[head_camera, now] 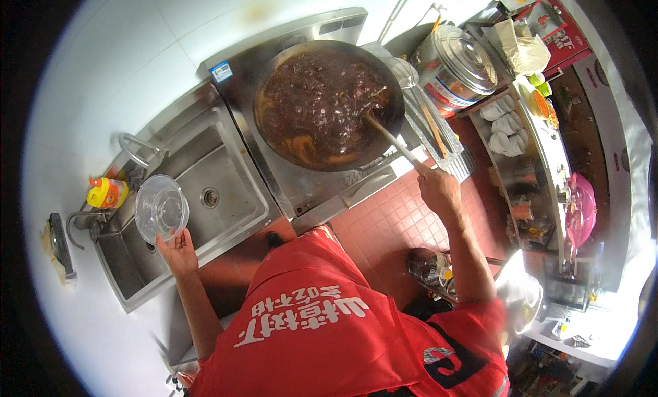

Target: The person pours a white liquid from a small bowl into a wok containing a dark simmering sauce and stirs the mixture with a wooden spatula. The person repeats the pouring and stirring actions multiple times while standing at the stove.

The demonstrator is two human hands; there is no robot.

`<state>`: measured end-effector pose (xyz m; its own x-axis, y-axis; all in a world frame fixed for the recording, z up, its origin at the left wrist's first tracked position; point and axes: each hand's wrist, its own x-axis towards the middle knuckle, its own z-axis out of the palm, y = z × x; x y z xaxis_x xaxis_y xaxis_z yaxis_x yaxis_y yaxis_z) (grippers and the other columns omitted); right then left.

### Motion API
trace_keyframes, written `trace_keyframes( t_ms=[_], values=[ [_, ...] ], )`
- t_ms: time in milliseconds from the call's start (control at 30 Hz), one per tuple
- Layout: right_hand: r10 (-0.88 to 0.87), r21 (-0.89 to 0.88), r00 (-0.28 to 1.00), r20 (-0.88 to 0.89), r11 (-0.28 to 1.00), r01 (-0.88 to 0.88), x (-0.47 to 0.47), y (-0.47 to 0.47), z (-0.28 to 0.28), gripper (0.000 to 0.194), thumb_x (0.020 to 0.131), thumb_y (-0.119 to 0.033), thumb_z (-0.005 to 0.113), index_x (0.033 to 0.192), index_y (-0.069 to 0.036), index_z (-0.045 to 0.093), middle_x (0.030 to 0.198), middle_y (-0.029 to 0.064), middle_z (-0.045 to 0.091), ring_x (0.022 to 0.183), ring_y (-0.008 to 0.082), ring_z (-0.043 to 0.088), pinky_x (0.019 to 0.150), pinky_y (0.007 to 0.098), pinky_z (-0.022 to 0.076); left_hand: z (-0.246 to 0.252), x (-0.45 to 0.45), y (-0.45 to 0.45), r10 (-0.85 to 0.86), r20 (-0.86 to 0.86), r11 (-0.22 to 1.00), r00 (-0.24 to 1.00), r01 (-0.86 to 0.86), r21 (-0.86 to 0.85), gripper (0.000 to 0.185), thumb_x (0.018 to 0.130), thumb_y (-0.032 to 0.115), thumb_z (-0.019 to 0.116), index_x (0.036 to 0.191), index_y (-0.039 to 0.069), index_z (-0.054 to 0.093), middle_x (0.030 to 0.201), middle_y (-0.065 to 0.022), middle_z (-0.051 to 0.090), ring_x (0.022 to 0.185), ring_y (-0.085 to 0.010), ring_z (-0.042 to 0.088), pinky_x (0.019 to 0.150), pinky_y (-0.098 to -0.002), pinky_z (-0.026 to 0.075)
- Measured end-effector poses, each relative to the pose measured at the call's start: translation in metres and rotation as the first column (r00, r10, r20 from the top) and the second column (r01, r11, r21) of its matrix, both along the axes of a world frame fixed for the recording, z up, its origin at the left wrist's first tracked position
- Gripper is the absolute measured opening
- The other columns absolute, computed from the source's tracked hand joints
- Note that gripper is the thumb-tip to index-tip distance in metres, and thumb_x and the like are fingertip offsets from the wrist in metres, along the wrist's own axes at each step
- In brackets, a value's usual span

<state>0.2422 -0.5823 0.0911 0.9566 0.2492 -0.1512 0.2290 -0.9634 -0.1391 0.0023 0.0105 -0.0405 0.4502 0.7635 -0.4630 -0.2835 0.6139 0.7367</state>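
Over the sink, my left hand (179,251) holds a clear plastic bowl (162,209) by its lower rim, between thumb and fingers. No contents can be made out in it. My right hand (440,193) grips the end of a long handle (391,138), whose far end dips into dark brown liquid (324,98). That liquid, with darker pieces in it, fills a large wok (329,166) on the stainless steel stove (288,183). The head of the utensil is hidden in the liquid.
A double-basin steel sink (226,165) with taps stands left of the stove, a yellow bottle (107,192) behind it. Right of the wok are a wire strainer (402,72), a wooden-handled utensil (434,130) on a grey rack and a large lidded pot (457,62). A shelf unit with a pink basket (581,210) stands farther right.
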Motion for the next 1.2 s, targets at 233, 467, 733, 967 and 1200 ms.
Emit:
trace_keyframes(
  t_ms=[233, 467, 733, 967, 1200],
  values=[
    [0.017, -0.038, 1.0, -0.012, 0.999, -0.017, 0.036, 0.019, -0.05, 0.045, 0.096, -0.02, 0.05, 0.14, -0.026, 0.053, 0.084, 0.019, 0.07, 0.078, 0.0379, 0.07, 0.069, 0.0494, 0.0556, 0.028, -0.004, -0.012, 0.099, -0.115, 0.994, 0.988, -0.103, -0.033, 0.087, 0.087, 0.055, 0.069, 0.136, -0.01, 0.04, 0.126, -0.0139, 0.05, 0.116, -0.0242, 0.053, 0.108, -0.0362, 0.044],
    [0.001, 0.016, 1.0, -0.002, 1.0, -0.001, 0.055, 0.059, -0.068, 0.045, 0.095, -0.019, 0.048, 0.139, -0.025, 0.054, 0.09, 0.0205, 0.068, 0.083, 0.0383, 0.069, 0.073, 0.0503, 0.0544, 0.026, -0.02, 0.0, 0.046, -0.114, 0.998, 0.992, -0.051, -0.034, 0.072, 0.088, 0.056, 0.067, 0.119, -0.007, 0.053, 0.105, -0.012, 0.061, 0.097, -0.0221, 0.062, 0.096, -0.0344, 0.052],
    [-0.06, 0.444, 0.997, 0.046, 0.895, 0.033, 0.065, 0.101, -0.096, 0.038, 0.094, -0.021, 0.055, 0.131, -0.016, 0.061, 0.1, 0.0265, 0.068, 0.092, 0.0437, 0.066, 0.078, 0.0492, 0.0534, 0.005, -0.032, 0.012, 0.077, -0.065, 0.995, 0.995, -0.08, -0.053, 0.062, 0.089, 0.053, 0.068, 0.115, -0.002, 0.056, 0.105, -0.0101, 0.063, 0.098, -0.0222, 0.063, 0.097, -0.0352, 0.052],
    [-0.168, 0.729, 0.937, -0.305, 0.592, 0.343, 0.055, 0.131, -0.097, 0.041, 0.095, -0.016, 0.059, 0.134, -0.002, 0.06, 0.078, 0.0056, 0.064, 0.066, 0.0135, 0.059, 0.061, 0.0317, 0.048, -0.017, -0.032, 0.025, 0.084, -0.056, 0.996, 0.995, -0.085, -0.023, 0.06, 0.089, 0.049, 0.07, 0.125, 0.004, 0.053, 0.12, -0.0098, 0.057, 0.112, -0.0245, 0.058, 0.105, -0.0387, 0.046],
    [-0.164, 0.664, 0.92, -0.356, 0.648, 0.372, 0.026, 0.132, -0.055, 0.041, 0.094, -0.013, 0.059, 0.133, -0.001, 0.061, 0.077, 0.0017, 0.06, 0.067, 0.0105, 0.054, 0.06, 0.0301, 0.0456, -0.04, -0.03, 0.053, 0.003, 0.024, 0.994, 1.0, 0.0, -0.109, 0.072, 0.089, 0.049, 0.071, 0.136, 0.0, 0.045, 0.129, -0.0109, 0.048, 0.118, -0.025, 0.05, 0.111, -0.038, 0.04]
  ],
)
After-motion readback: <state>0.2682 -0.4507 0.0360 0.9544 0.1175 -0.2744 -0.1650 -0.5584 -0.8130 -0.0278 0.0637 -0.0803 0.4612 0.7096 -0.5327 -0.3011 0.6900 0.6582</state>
